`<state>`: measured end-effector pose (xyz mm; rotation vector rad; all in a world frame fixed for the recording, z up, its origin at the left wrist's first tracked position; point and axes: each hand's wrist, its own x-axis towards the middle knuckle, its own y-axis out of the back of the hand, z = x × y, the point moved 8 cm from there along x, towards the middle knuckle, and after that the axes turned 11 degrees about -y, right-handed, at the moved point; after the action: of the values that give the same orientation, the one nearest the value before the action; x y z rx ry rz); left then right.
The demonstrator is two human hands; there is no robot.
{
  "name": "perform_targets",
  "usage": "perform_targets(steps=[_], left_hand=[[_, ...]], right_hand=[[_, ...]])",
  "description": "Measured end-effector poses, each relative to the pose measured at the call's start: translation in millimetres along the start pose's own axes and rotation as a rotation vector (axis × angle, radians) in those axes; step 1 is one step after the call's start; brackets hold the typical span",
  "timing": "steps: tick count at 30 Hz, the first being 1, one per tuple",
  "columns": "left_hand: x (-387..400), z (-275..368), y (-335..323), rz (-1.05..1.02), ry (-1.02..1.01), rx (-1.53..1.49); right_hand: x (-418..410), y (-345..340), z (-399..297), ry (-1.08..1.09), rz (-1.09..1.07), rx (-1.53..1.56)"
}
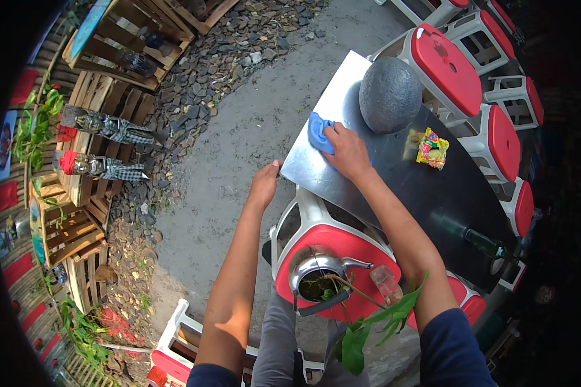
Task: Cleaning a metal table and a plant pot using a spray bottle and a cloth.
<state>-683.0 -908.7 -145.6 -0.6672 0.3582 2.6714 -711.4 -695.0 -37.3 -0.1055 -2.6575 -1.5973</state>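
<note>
My right hand (344,149) grips a blue cloth (320,133) and presses it on the shiny dark tabletop (397,193), towards its left end. Beside the table's near left corner is my left hand (265,183), its fingertips at the edge and no object seen in it. A large dark grey rounded object, stone-like (390,95), stands on the table beyond my right hand. Right of it lies a yellow and red snack packet (433,149). Towards the table's far right end a green glass bottle (484,243) lies on its side.
Close before me, a red and white plastic stool (290,271) bears a metal kettle (315,273) with a leafy plant and a clear glass container (386,284). More red-topped stools (446,67) line the table's far side. Wooden crates (121,96) and two figurines (111,126) stand left, by loose stones.
</note>
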Motion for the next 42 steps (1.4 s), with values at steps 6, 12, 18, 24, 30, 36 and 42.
perform_targets(steps=[6, 12, 18, 24, 30, 36, 42], left_hand=[[-2.9, 3.6, -3.2, 0.091, 0.057, -0.077], [-3.5, 3.6, 1.1, 0.078, 0.038, -0.074], [-1.2, 2.7, -13.4, 0.022, 0.033, -0.076], [-5.6, 3.8, -5.6, 0.009, 0.030, -0.077], [-8.6, 9.0, -7.3, 0.115, 0.037, -0.089], [-2.1, -6.2, -12.7, 0.041, 0.023, -0.086], [-8.0, 0.7, -10.3, 0.010, 0.069, -0.116]], right_hand=[[-63.7, -51.2, -59.9, 0.242, -0.381, 0.153], [-20.3, 13.6, -52.5, 0.257, -0.114, 0.074], [21.8, 17.2, -5.4, 0.221, 0.041, -0.190], [-5.4, -20.6, 25.2, -0.320, -0.183, 0.034], [-52.5, -42.3, -11.4, -0.155, -0.335, 0.181], [-72.7, -48.7, -51.3, 0.077, -0.617, 0.345], [16.1, 19.8, -30.6, 0.090, -0.177, 0.002]])
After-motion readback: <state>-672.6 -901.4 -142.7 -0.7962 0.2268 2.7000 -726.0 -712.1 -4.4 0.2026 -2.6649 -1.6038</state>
